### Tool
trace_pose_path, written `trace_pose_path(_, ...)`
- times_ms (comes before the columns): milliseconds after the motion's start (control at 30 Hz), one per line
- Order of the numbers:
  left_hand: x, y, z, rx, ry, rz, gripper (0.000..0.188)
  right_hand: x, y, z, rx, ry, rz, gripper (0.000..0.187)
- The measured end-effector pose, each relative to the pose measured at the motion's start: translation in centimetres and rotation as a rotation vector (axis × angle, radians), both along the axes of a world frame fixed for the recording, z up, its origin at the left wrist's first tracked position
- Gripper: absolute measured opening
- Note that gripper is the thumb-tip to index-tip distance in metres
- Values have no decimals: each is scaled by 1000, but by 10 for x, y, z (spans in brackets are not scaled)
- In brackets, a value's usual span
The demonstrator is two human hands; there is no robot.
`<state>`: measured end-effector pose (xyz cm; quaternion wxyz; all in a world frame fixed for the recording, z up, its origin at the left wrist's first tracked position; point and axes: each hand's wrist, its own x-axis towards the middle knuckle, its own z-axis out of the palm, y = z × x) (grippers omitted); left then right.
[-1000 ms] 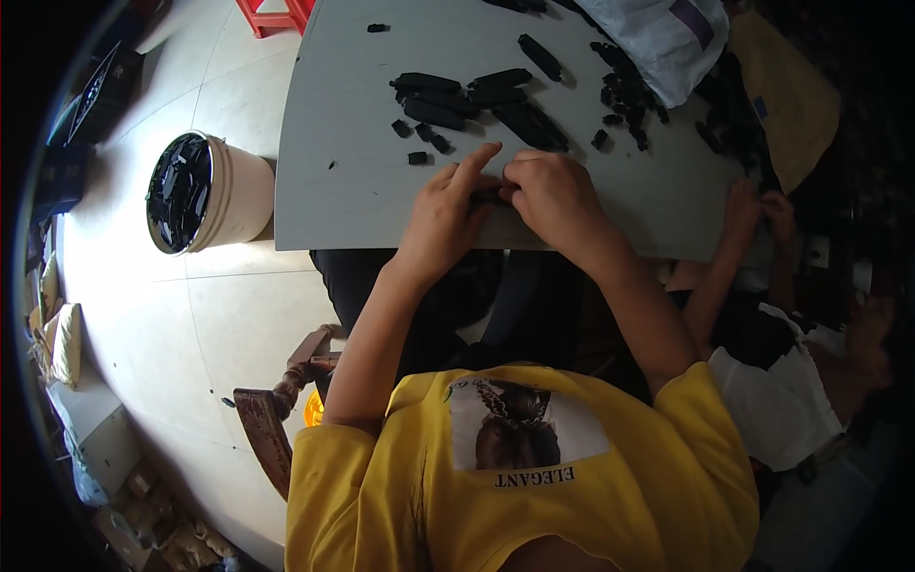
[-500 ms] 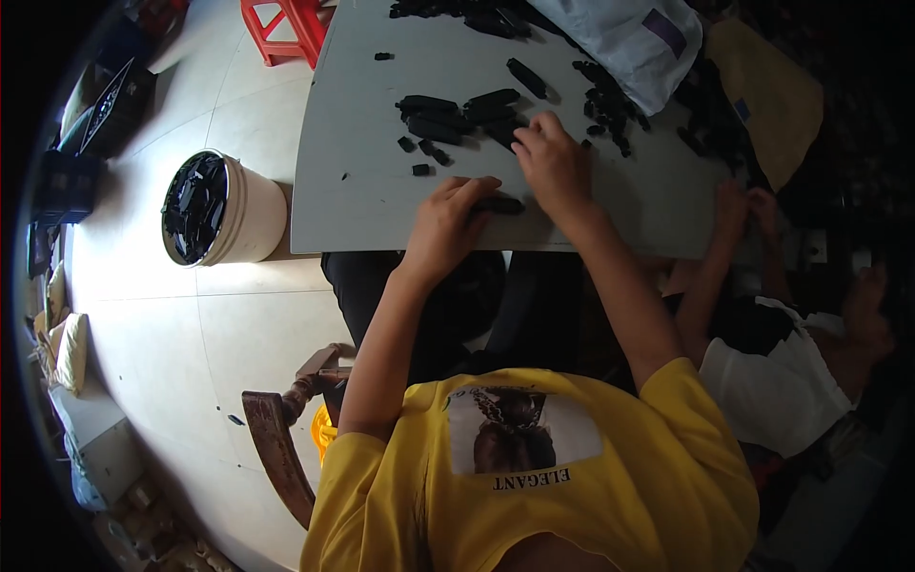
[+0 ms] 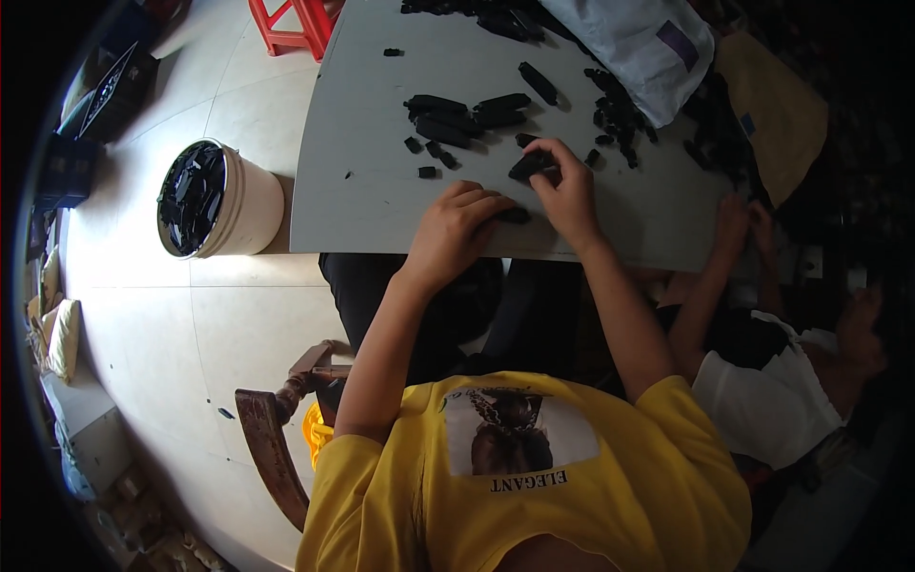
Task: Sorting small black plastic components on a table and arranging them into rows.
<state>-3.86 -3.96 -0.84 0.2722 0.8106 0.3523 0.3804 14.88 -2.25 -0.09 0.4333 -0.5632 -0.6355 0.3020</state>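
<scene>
My left hand (image 3: 450, 227) rests at the table's near edge with its fingers curled over a long black piece (image 3: 515, 216), whose right end shows past the fingertips. Just right of it, my right hand (image 3: 572, 195) pinches another black piece (image 3: 525, 168) between thumb and fingers, close to the tabletop. Beyond both hands lies a loose group of long black pieces (image 3: 448, 126), with a few short black blocks (image 3: 427, 173) in front of it. A single long black piece (image 3: 538, 83) lies tilted farther back. What exactly these black parts are cannot be made out.
Small black bits (image 3: 615, 119) lie beside a white bag (image 3: 639, 57) on the grey table (image 3: 353, 210). Left of the table stands a white bucket (image 3: 255, 205) full of black pieces. A red stool (image 3: 291, 29) is behind it. At right, another person's hands (image 3: 739, 224) are near the table edge.
My right hand has drawn a black piece from the group toward me and now holds it nearer my left hand. My left hand stays on its piece, nearly in place.
</scene>
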Motion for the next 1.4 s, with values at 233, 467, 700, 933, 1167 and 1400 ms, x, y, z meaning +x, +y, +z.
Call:
trace_pose_path(233,1,-2,1,-17,-9,26,30,24,-9,-16,234,-357,81,30)
trace_pose_path(467,-1,0,-1,-15,4,3,31,25,-31,15,16,-133,98,29)
trace_pose_path(700,4,0,5,109,80,34,31,20,-25,-5,206,-340,180,26)
trace_pose_path(933,6,4,5,61,126,-41,33,81,-2,-5,-4,-153,-315,21)
trace_pose_path(1167,1,2,6,41,153,-38,43,81,-3,-5,105,-507,-176,21)
trace_pose_path(1400,2,4,6,-109,20,-19,59,12,-39,20,-3,-191,68,18)
